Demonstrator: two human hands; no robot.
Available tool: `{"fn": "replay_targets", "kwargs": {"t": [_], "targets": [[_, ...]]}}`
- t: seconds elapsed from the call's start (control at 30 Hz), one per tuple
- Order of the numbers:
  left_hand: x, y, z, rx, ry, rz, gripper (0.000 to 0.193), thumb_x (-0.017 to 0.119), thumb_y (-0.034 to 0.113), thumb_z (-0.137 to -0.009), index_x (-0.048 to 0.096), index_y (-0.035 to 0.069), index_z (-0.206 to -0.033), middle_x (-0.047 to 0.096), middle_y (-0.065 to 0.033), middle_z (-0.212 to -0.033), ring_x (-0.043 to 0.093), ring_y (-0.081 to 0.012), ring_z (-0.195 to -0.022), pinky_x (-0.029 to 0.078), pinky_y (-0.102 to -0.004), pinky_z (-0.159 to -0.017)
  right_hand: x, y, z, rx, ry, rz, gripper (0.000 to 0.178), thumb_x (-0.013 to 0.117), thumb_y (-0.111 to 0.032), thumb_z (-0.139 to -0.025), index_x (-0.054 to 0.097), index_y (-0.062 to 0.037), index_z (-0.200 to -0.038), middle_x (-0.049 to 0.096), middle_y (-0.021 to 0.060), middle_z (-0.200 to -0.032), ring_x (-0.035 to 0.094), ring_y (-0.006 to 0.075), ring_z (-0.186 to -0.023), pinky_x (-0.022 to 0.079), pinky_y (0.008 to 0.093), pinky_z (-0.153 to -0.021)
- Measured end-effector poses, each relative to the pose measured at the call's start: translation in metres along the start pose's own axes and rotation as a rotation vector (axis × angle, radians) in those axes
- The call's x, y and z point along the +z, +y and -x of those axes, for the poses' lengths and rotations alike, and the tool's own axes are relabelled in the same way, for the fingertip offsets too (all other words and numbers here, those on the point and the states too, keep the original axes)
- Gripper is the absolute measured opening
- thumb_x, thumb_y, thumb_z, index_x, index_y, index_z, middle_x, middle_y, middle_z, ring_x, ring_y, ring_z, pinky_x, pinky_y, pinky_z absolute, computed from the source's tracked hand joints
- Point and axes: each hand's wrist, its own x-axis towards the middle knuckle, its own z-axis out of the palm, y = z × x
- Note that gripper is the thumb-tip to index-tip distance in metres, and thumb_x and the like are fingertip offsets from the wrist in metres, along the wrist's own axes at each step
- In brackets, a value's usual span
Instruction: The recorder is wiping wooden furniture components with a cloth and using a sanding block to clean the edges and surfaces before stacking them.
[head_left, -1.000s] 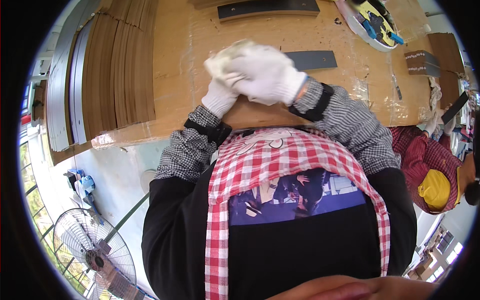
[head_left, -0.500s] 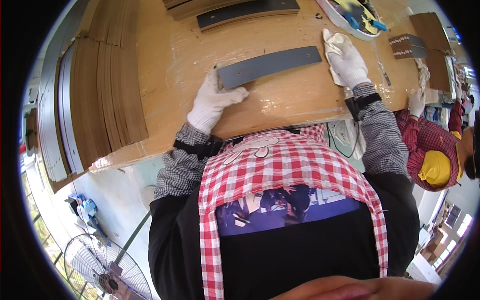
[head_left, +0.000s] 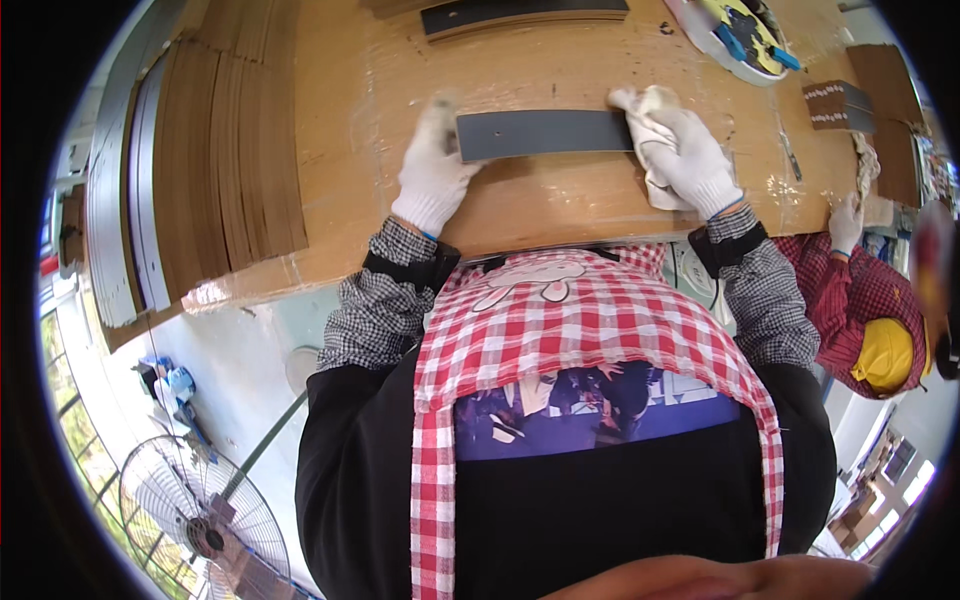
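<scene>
A long grey board strip (head_left: 550,133) with a small hole towards its left end is held level above the table, in front of my apron. My gloved left hand (head_left: 428,172) grips its left end, the fingertips slightly blurred. At the other end my gloved right hand (head_left: 698,165) is closed on a bunched white cloth (head_left: 652,135). The cloth touches the strip's right end and hides it. Farther back lies a stack of dark-topped strips (head_left: 525,16).
Tall stacks of brown boards (head_left: 205,160) fill the table's left side. At the far right stand a white tub (head_left: 745,68) with blue-handled tools, a thin knife-like tool (head_left: 792,158) and a small stack of pieces (head_left: 840,107). A co-worker (head_left: 868,305) is at the right.
The strip has levelled out from its tilt. My right hand has brought the cloth against the strip's right end, where before there was a gap.
</scene>
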Motion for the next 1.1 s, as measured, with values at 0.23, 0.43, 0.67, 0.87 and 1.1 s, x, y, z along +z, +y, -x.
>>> {"fn": "replay_targets", "kwargs": {"t": [0.23,0.43,0.67,0.87,1.1], "targets": [[-0.019,0.000,0.016,-0.261,-0.368,0.875,0.080,0.079,-0.005,-0.079,0.035,-0.007,-0.145,0.061,-0.0166,-0.124,0.069,-0.0217,-0.095,0.057,-0.0312,-0.091,0.006,-0.051,-0.009,-0.002,-0.023,-0.095,0.036,0.066,-0.026,-0.087,0.069,-0.0069,-0.118,0.063,0.0201,-0.125,0.064,0.0372,-0.111,0.052,0.0428,-0.094],[-0.012,-0.018,0.012,-0.071,-0.393,0.483,0.063,0.075,0.000,-0.084,0.046,-0.002,-0.141,0.062,-0.0120,-0.126,0.063,-0.0210,-0.113,0.054,-0.0357,-0.099,0.064,-0.164,-0.046,-0.602,-0.260,0.018,0.025,0.064,-0.036,-0.088,0.071,-0.0165,-0.102,0.068,0.0119,-0.090,0.067,0.0321,-0.087,0.054,0.0427,-0.076],[-0.010,-0.021,0.014,0.007,-0.344,0.580,0.060,0.070,-0.003,-0.088,0.044,-0.002,-0.141,0.060,-0.0137,-0.128,0.065,-0.0230,-0.110,0.056,-0.0367,-0.098,0.059,-0.097,-0.049,-0.445,-0.131,-0.009,0.026,0.064,-0.036,-0.086,0.072,-0.0126,-0.094,0.069,0.0131,-0.082,0.069,0.0321,-0.078,0.054,0.0449,-0.072],[-0.017,0.004,0.015,-0.278,-0.339,0.975,0.080,0.076,-0.004,-0.083,0.031,0.000,-0.150,0.057,-0.0119,-0.125,0.066,-0.0208,-0.101,0.058,-0.0388,-0.094,-0.025,0.042,-0.007,0.211,0.089,0.354,0.043,0.070,-0.037,-0.085,0.071,-0.0072,-0.117,0.067,0.0199,-0.121,0.067,0.0387,-0.106,0.054,0.0441,-0.092],[0.005,-0.001,0.023,-0.333,-0.195,1.167,0.051,0.070,0.010,-0.094,0.045,0.007,-0.138,0.062,-0.0038,-0.106,0.065,-0.0154,-0.088,0.058,-0.0415,-0.091,-0.070,0.075,-0.033,-0.017,0.549,0.559,0.061,0.075,-0.047,-0.078,0.067,-0.0123,-0.128,0.059,0.0180,-0.136,0.058,0.0344,-0.125,0.045,0.0427,-0.105]]}}
